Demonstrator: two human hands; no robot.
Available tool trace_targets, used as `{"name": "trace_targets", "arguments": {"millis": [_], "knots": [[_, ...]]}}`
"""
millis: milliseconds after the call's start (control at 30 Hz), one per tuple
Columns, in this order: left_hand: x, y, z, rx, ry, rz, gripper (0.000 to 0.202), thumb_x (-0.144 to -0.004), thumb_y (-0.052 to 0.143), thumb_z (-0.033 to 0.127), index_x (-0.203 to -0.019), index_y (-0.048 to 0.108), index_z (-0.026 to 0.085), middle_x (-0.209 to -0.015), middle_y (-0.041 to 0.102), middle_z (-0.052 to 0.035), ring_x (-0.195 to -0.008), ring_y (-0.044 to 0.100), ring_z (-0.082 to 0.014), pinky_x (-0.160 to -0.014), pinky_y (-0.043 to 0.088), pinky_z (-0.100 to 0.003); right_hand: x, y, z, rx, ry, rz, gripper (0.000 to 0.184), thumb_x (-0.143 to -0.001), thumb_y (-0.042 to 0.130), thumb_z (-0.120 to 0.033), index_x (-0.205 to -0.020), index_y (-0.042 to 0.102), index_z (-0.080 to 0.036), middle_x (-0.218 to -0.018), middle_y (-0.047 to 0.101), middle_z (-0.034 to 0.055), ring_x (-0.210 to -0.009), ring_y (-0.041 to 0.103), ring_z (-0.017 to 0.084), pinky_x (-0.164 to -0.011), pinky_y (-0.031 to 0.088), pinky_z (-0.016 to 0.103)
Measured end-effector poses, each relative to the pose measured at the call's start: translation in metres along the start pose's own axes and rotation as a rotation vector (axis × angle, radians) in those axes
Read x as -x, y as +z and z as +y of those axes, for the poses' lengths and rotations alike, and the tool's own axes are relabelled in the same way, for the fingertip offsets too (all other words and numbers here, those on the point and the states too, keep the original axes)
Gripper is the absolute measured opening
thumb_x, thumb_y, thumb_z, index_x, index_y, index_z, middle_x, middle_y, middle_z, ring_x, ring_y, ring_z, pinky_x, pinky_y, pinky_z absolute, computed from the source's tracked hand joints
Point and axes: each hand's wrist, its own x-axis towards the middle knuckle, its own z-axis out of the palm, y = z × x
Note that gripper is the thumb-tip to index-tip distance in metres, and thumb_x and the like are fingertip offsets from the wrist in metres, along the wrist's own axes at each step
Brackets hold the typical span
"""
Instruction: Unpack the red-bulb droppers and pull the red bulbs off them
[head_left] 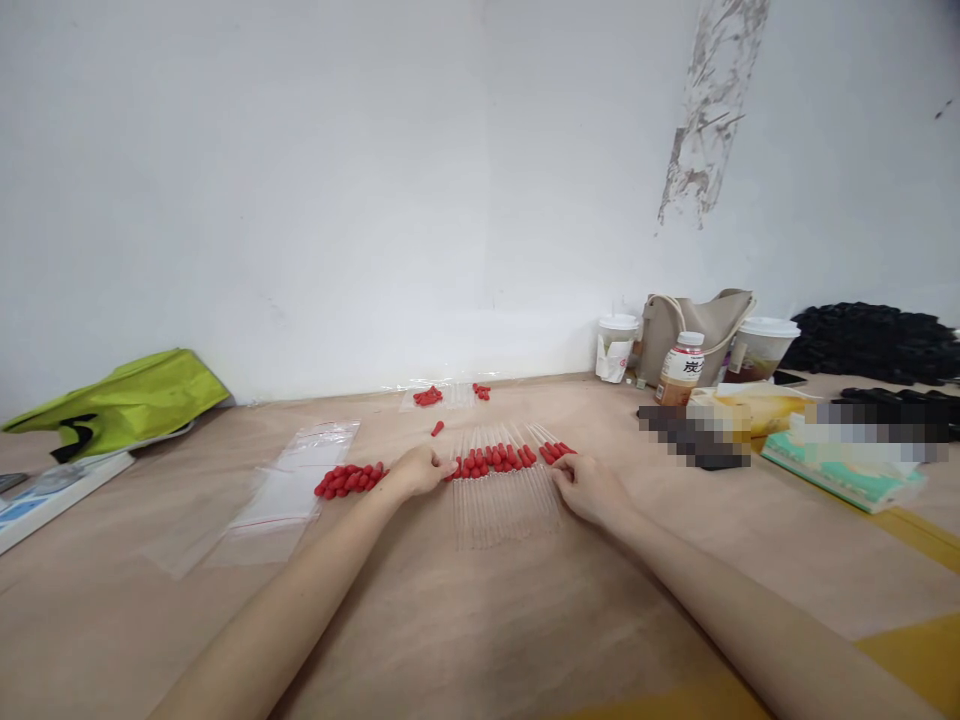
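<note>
A row of glass droppers with red rubber bulbs (495,460) lies in front of me, their thin tubes pointing toward the wall. Closer to me, several clear glass tubes (506,512) lie side by side. My left hand (420,471) is closed at the row's left end, its fingertips on a red rubber bulb. At the right end, my right hand (591,487) has its fingers curled by the last bulbs and tube ends; what they pinch is hidden. A pile of loose red bulbs (349,480) lies left of my left hand.
Clear zip bags (289,475) lie at the left, near a yellow-green bag (142,395). By the wall is a clear bag (455,396) with red bulbs. At the right stand a drink bottle (681,370), lidded cups (617,348), a grey bag (697,318) and a tissue pack (844,470).
</note>
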Motion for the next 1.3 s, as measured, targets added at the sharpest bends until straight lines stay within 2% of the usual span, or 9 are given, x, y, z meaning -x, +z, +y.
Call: {"name": "trace_targets", "arguments": {"millis": [133, 233, 367, 467, 633, 767, 967, 1100, 1300], "knots": [[0.001, -0.007, -0.002, 0.057, 0.005, -0.021, 0.034, -0.068, 0.052, 0.047, -0.053, 0.053, 0.017, -0.044, 0.047, 0.0031, -0.044, 0.046, -0.0129, -0.043, 0.029, -0.023, 0.0, -0.001, 0.001, 0.008, 0.01, 0.016, 0.021, -0.079, 0.043, -0.024, -0.078, 0.064, -0.018, -0.08, 0.066, 0.0056, -0.07, 0.058, 0.015, -0.058, 0.033, 0.023], [0.014, -0.017, -0.003, 0.069, 0.056, 0.043, 0.028, -0.073, 0.048, 0.04, -0.057, 0.052, 0.017, -0.052, 0.052, 0.0014, -0.051, 0.05, -0.0149, -0.047, 0.032, -0.024, 0.001, 0.0, 0.0, -0.017, -0.008, 0.07, 0.021, -0.078, 0.044, -0.024, -0.079, 0.064, -0.018, -0.076, 0.065, 0.0044, -0.065, 0.056, 0.014, -0.056, 0.034, 0.023], [0.051, -0.026, -0.007, 0.049, 0.194, 0.191, 0.02, -0.081, 0.041, 0.033, -0.074, 0.052, 0.018, -0.073, 0.059, -0.0023, -0.068, 0.054, -0.0172, -0.059, 0.037, -0.026, 0.006, 0.001, -0.008, -0.113, -0.227, 0.314, 0.022, -0.081, 0.044, -0.026, -0.087, 0.062, -0.017, -0.083, 0.062, 0.0057, -0.078, 0.055, 0.015, -0.07, 0.04, 0.025], [0.08, -0.02, -0.015, -0.041, 0.414, 0.335, 0.019, -0.084, 0.039, 0.032, -0.077, 0.052, 0.02, -0.075, 0.06, -0.0028, -0.068, 0.054, -0.0168, -0.06, 0.039, -0.027, 0.013, 0.003, -0.02, -0.14, -0.444, 0.407, 0.028, -0.081, 0.047, -0.032, -0.1, 0.058, -0.015, -0.095, 0.059, 0.0092, -0.091, 0.052, 0.018, -0.081, 0.039, 0.029], [0.096, 0.01, -0.031, -0.023, 0.74, 0.45, 0.01, -0.085, 0.045, 0.024, -0.076, 0.048, 0.019, -0.075, 0.06, -0.001, -0.067, 0.056, -0.0124, -0.062, 0.043, -0.023, 0.028, 0.008, -0.042, -0.022, -0.746, 0.323, 0.042, -0.078, 0.053, -0.041, -0.115, 0.052, -0.022, -0.109, 0.057, 0.0081, -0.105, 0.046, 0.022, -0.092, 0.029, 0.039], [0.094, 0.025, -0.031, -0.032, 0.818, 0.469, 0.01, -0.083, 0.049, 0.023, -0.074, 0.047, 0.019, -0.075, 0.061, -0.0002, -0.066, 0.057, -0.0112, -0.061, 0.044, -0.023, 0.036, 0.017, -0.051, 0.031, -0.837, 0.282, 0.031, -0.081, 0.052, -0.037, -0.11, 0.055, -0.025, -0.098, 0.063, 0.0044, -0.101, 0.048, 0.02, -0.093, 0.023, 0.042], [0.096, 0.025, -0.02, -0.015, 0.891, 0.514, 0.003, -0.083, 0.05, 0.021, -0.083, 0.053, 0.019, -0.08, 0.062, -0.001, -0.071, 0.058, -0.0118, -0.067, 0.046, -0.023, 0.038, 0.028, -0.054, 0.075, -0.864, 0.282, 0.017, -0.085, 0.047, -0.027, -0.093, 0.062, -0.025, -0.07, 0.061, -0.0009, -0.079, 0.049, 0.014, -0.092, 0.021, 0.04], [0.096, 0.021, -0.014, -0.067, 0.95, 0.482, 0.017, -0.083, 0.05, 0.025, -0.098, 0.057, 0.02, -0.09, 0.063, -0.0048, -0.082, 0.057, -0.0156, -0.075, 0.043, -0.029, 0.04, 0.028, -0.057, 0.05, -0.892, 0.272, 0.019, -0.085, 0.045, -0.025, -0.081, 0.064, -0.024, -0.063, 0.057, -0.0013, -0.07, 0.046, 0.012, -0.09, 0.022, 0.038], [0.099, 0.018, -0.011, -0.179, 0.986, 0.446, 0.015, -0.085, 0.048, 0.025, -0.078, 0.06, 0.019, -0.065, 0.061, -0.0011, -0.064, 0.052, -0.0135, -0.065, 0.035, -0.029, 0.043, 0.026, -0.056, 0.032, -0.951, 0.253, 0.022, -0.085, 0.043, -0.023, -0.075, 0.062, -0.021, -0.055, 0.053, -0.0022, -0.066, 0.043, 0.012, -0.086, 0.023, 0.036]]}}
